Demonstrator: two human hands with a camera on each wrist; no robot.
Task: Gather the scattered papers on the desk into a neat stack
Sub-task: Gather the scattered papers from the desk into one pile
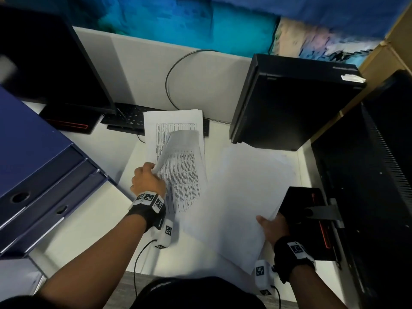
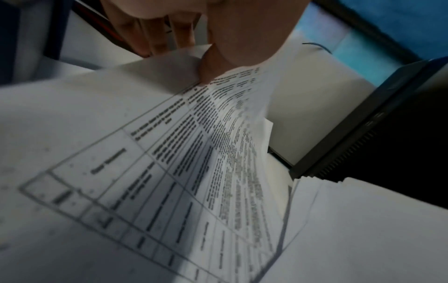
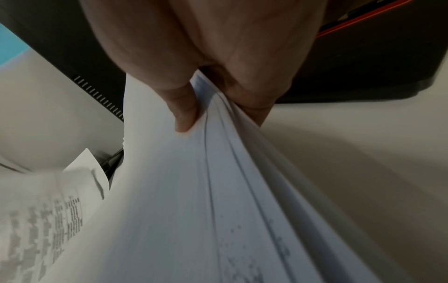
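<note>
Printed table sheets (image 1: 178, 166) lie on the white desk (image 1: 116, 197) in the middle. My left hand (image 1: 148, 178) pinches the corner of the top printed sheet (image 2: 184, 122) and lifts it so that it curls upward. My right hand (image 1: 273, 228) grips a thick bundle of blank white papers (image 1: 240, 197), thumb on top and fingers beneath (image 3: 252, 95). The bundle (image 3: 194, 191) is raised off the desk at its right edge and overlaps the printed sheets' right side. More sheets lie under the printed page toward the back.
A black computer tower (image 1: 289, 101) stands at back right, touching the papers' far corner. A monitor stand (image 1: 312, 219) and screen (image 1: 379, 175) sit at right. Blue binders (image 1: 40, 175) fill the left. A keyboard (image 1: 129, 119) and cable (image 1: 174, 81) lie behind.
</note>
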